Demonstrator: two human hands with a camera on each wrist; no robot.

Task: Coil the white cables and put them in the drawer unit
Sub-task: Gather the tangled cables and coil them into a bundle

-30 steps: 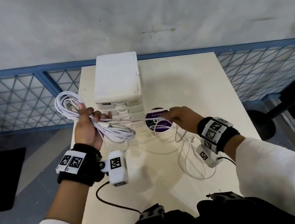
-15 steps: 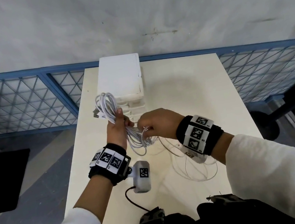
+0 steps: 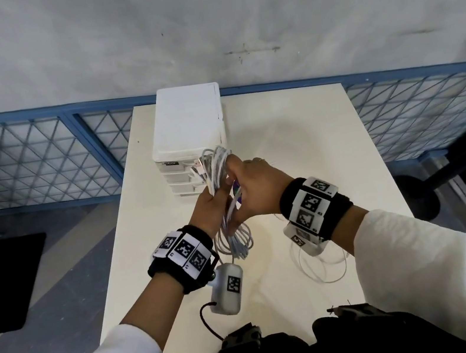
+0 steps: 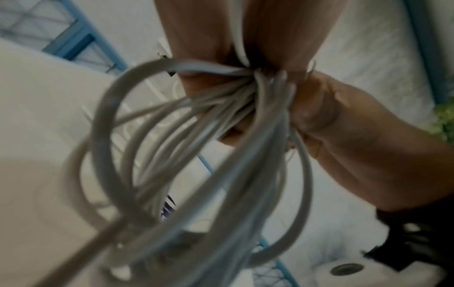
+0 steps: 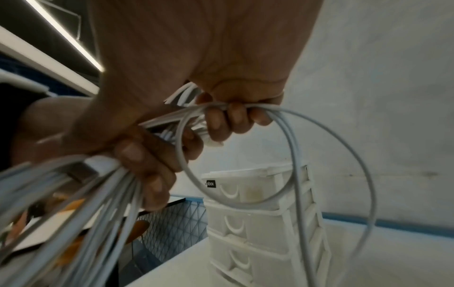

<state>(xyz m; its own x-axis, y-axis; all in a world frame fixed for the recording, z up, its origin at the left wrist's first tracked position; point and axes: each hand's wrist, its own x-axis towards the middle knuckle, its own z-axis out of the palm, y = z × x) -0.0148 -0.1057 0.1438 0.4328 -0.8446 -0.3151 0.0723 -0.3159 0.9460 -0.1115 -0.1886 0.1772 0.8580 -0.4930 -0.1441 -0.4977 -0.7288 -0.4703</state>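
From above, my left hand [image 3: 210,203] and my right hand [image 3: 254,189] meet over the desk [image 3: 297,140], both wrapped around one bundle of white cables [image 3: 217,176], held just in front of the drawer unit [image 3: 188,134]. Loops hang below my fists, and a connector end sticks out at the top left of the bundle.

My right wrist camera shows what the head view hides: my fingers [image 5: 236,120] curled round several strands, one loop [image 5: 282,155] swinging out before the drawer unit [image 5: 260,223], whose drawer fronts with curved handles all look closed (a small black label sits on the top one). The left wrist view is blurred, but the bundle [image 4: 196,155] fans out from where both fists pinch it.

More loose white cable [image 3: 324,266] lies on the desk under my right wrist. The desk is pale and stands against a blue-framed mesh railing [image 3: 36,161] below a grey wall [image 3: 198,20].
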